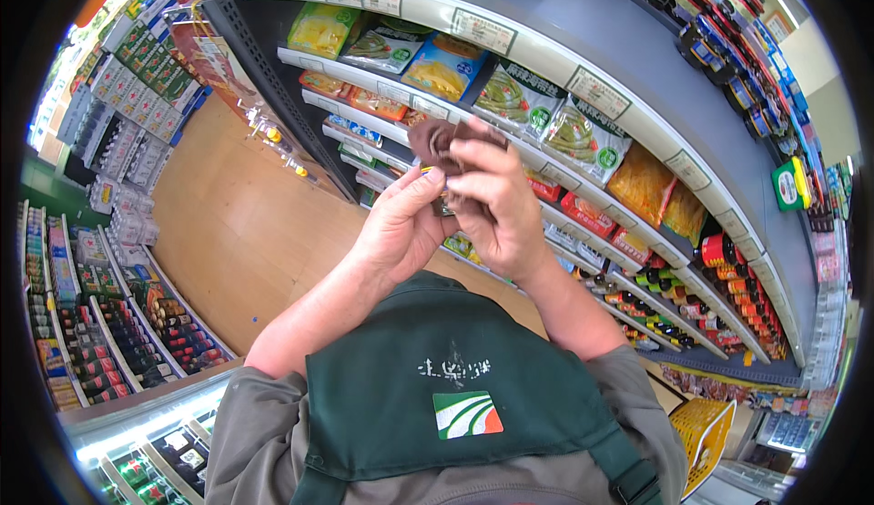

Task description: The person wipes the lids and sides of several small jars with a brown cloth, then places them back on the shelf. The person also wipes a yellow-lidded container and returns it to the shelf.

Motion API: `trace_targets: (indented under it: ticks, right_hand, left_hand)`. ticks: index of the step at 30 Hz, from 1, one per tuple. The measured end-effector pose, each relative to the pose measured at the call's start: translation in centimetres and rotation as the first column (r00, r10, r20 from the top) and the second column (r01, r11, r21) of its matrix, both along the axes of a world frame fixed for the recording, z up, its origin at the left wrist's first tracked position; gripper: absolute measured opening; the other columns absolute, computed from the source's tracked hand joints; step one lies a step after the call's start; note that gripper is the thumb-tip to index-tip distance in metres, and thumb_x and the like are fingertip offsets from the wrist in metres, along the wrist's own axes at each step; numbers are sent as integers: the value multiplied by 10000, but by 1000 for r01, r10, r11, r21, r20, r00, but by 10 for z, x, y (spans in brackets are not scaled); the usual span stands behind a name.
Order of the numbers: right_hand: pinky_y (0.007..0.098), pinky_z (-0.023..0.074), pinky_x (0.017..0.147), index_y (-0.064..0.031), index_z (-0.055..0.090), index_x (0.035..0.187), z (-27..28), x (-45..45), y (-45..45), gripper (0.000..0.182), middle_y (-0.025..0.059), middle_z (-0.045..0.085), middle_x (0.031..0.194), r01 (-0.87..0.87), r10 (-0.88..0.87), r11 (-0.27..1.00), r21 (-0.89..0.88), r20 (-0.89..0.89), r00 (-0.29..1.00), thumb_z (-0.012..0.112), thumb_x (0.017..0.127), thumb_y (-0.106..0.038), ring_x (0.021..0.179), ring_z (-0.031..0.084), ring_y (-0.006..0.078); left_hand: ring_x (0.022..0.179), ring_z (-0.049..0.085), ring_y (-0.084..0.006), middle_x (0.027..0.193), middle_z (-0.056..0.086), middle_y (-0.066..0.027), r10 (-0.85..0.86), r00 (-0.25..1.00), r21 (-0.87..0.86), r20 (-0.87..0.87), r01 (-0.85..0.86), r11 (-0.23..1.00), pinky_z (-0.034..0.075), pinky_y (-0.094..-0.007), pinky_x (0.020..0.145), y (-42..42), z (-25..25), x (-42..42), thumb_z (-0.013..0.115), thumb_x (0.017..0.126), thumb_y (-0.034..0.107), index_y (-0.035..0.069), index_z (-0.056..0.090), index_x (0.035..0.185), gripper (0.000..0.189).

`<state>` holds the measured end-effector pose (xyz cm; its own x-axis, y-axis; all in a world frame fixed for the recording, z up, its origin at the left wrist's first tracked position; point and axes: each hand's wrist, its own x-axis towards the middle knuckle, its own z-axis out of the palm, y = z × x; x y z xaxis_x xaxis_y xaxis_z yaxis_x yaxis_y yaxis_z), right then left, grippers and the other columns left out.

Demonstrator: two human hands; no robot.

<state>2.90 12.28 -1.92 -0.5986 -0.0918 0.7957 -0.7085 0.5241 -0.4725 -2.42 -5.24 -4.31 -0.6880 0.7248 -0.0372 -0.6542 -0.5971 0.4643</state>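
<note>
My right hand [498, 204] grips a crumpled dark brown cloth [433, 141] in front of the shelving, at chest height. Close against it, my left hand [403, 221] has its thumb and fingers around a small item [444, 206], mostly hidden by the fingers and the cloth. Only bits of yellow and a dark, shiny edge of that item show, so its kind is unclear. Behind my hands, bagged pickled vegetables [509, 98] lie on a shelf with price labels along its edge.
The grey top shelf [601, 34] bears jars [707, 51] and a green tub with a yellow lid [792, 185]. Sauce bottles [741, 286] fill lower right shelves. Stacked beer cartons [140, 88] stand left, beyond the wooden floor [225, 232]. A yellow basket [703, 437] is at lower right.
</note>
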Motion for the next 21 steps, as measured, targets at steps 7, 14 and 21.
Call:
trace_targets:
  ticks: [7,14,21]
  right_hand:
    - [420,549,1022,-58,619,1240,-27,26,9,232,189,595,1417,57,22,958,-281,269,963,724,1034,-81,1196,664,285]
    - [354,566,1017,-63,501,1436,-32,18,1,372,112,626,1370,115,584,334,-936,301,754,521,1174,-326,1192,656,182]
    - [340,622,751,-65,528,1414,-41,22,2,522,96,697,1141,216,735,247,-945,328,594,430,1169,-516,879,708,182]
  left_hand:
    - [1315,629,-243,1443,602,-127,181,975,-76,-128,-191,979,539,-464,1127,8,16,4,742,1015,104,52,453,1487,556]
    - [1345,564,-196,1454,558,-124,199,712,-228,-673,-456,861,425,-398,1190,20,-4,8,879,895,84,18,340,1578,872]
    - [1395,542,-222,1495,524,-142,11,579,-351,-815,-510,785,444,-398,1194,19,-4,11,852,899,29,29,322,1596,875]
